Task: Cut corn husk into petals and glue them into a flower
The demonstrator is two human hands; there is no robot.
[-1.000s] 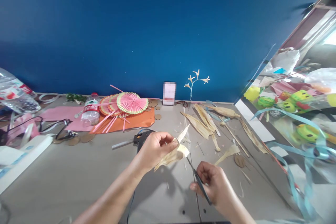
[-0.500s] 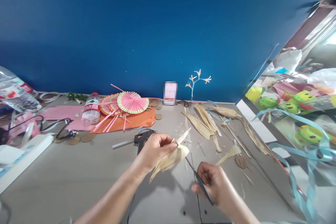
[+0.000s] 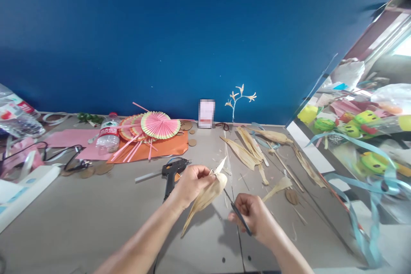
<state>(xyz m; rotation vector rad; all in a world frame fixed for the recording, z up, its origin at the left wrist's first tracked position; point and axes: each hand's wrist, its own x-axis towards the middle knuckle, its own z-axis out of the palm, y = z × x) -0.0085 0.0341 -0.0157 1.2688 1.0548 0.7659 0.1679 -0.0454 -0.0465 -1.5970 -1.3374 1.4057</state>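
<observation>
Between thumb and fingers, my left hand [image 3: 193, 184] pinches a pale dried corn husk [image 3: 207, 196]; a pointed strip of it sticks up past the fingertips. My right hand [image 3: 252, 216] is closed around dark-handled scissors [image 3: 239, 214]. Their blades point up and left, close to the husk's right edge; I cannot tell whether they touch it. A black glue gun [image 3: 171, 173] with a white glue stick lies just behind my left hand. More dried husks [image 3: 240, 152] lie on the grey table beyond my right hand.
Pink and green paper fans [image 3: 160, 125] rest on orange paper by a plastic bottle [image 3: 108, 135]. A small husk-flower stem [image 3: 234, 105] stands against the blue wall. At left is a white power strip [image 3: 28, 197]; blue ribbon [image 3: 374, 205] hangs at right.
My right hand and the scissors have moved slightly left, nearer the husk. The husk in my left hand has tilted, its lower tip now hanging further down.
</observation>
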